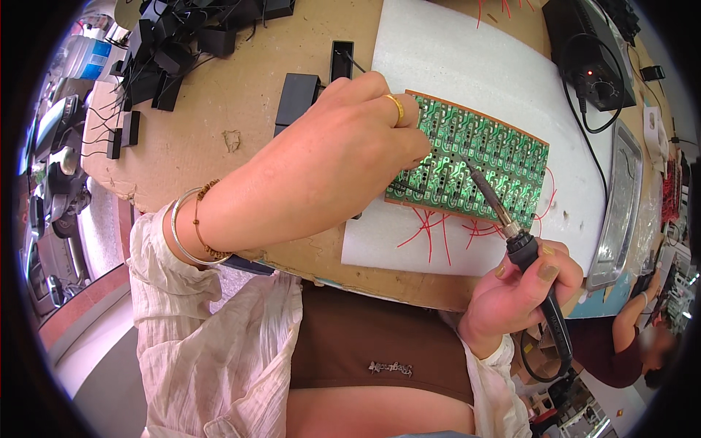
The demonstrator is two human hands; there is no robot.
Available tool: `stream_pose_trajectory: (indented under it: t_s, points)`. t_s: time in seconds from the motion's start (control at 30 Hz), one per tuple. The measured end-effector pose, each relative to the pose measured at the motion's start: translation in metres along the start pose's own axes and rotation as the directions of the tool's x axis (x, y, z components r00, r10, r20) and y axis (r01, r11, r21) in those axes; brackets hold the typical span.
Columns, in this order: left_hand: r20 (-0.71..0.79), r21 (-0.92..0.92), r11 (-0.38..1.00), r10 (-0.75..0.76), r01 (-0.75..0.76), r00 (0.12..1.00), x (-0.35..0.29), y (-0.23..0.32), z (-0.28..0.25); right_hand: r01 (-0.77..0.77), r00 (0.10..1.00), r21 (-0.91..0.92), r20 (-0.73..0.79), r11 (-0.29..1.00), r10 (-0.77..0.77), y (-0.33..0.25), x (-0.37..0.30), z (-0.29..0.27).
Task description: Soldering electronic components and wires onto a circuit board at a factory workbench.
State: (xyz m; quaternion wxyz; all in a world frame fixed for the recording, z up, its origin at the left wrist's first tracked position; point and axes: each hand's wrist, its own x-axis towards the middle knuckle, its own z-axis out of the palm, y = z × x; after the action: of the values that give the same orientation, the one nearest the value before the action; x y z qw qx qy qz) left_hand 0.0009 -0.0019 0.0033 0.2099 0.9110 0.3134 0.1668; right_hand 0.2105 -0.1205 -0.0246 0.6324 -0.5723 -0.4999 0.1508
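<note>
A green circuit board panel (482, 157) of many repeated small boards lies on a white foam sheet (467, 66). My right hand (522, 292) grips a soldering iron (522, 248), its tip over the middle of the panel. Over the panel's left end is my left hand (365, 139), fingers closed in a pinch; what they hold is hidden beneath the hand. Dark wires (409, 188) show on the board just below those fingers. Thin red wires (431, 230) stick out along the panel's near edge. Beyond my left hand stands an open black case (342, 62), with a black wire at it.
Black cases with wires (175, 55) are heaped at the far left. Another black box (298, 98) sits beside my left forearm. A black soldering station (591, 58) with a lit red light stands far right, near a metal tray (619, 212). Another person (621, 343) is at the right.
</note>
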Motion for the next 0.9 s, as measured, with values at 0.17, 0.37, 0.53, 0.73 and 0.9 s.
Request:
stream_pose_trajectory:
  t_s: [0.17, 0.37, 0.53, 0.73, 0.9]
  points:
    - [-0.023, 0.0, 1.0, 0.001, -0.001, 1.0, 0.0, 0.001, 0.001, -0.016, 1.0, -0.019, -0.012, 1.0, 0.016, 0.0, -0.001, -0.004]
    - [-0.034, -0.008, 1.0, -0.011, 0.011, 0.999, 0.0, 0.003, 0.0, 0.06, 0.998, 0.025, 0.015, 0.998, -0.061, 0.005, -0.003, -0.009]
    - [-0.053, 0.002, 1.0, -0.009, 0.01, 0.999, 0.0, 0.005, 0.001, 0.05, 0.998, 0.061, 0.03, 0.997, -0.052, 0.008, -0.005, -0.014]
    - [-0.065, 0.04, 0.999, 0.016, -0.014, 0.998, 0.0, 0.008, -0.001, -0.006, 1.0, 0.085, 0.006, 0.996, 0.005, 0.01, -0.007, -0.013]
    - [-0.248, 0.009, 0.996, 0.087, -0.087, 0.965, 0.002, -0.005, -0.02, -0.1, 0.993, 0.207, -0.046, 0.973, 0.112, 0.003, -0.01, -0.016]
